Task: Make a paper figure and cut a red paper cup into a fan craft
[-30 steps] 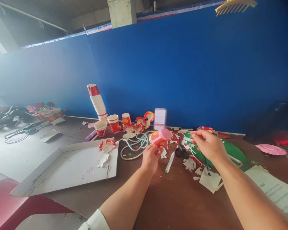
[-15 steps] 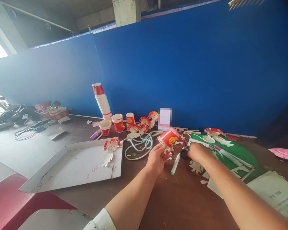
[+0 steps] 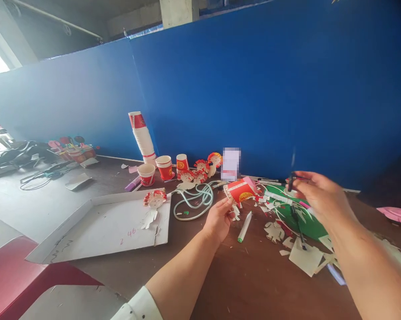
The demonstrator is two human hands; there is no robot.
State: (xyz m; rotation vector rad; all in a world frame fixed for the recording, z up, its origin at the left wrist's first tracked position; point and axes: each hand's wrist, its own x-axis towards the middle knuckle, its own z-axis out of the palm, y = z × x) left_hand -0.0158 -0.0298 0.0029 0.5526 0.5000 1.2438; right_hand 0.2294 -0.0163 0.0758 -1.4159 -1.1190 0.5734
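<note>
My left hand [image 3: 218,220] is closed around a red paper cup [image 3: 236,193], tilted on its side with its cut rim toward me. Raised to the right, my right hand [image 3: 323,195] grips black-handled scissors [image 3: 291,180]; their blades are blurred. Below that hand lie a green sheet [image 3: 315,224] and a white paper piece [image 3: 306,258], with a thin dark object [image 3: 296,222] over them that I cannot make out. A green-ended marker [image 3: 244,226] rests on the table near the cup, and a cut-out paper figure [image 3: 274,231] lies right of it.
A cardboard tray [image 3: 100,240] at left carries a paper figure with a red fringe [image 3: 154,200]. Behind are a tall cup stack [image 3: 143,140], several red cups [image 3: 164,169], more fringed figures [image 3: 200,169] and a coiled pale cable [image 3: 203,202]. A blue partition [image 3: 236,89] borders the table.
My right hand has moved up and right, away from the cup, with the scissors. The cup in my left hand has turned slightly and shifted right.
</note>
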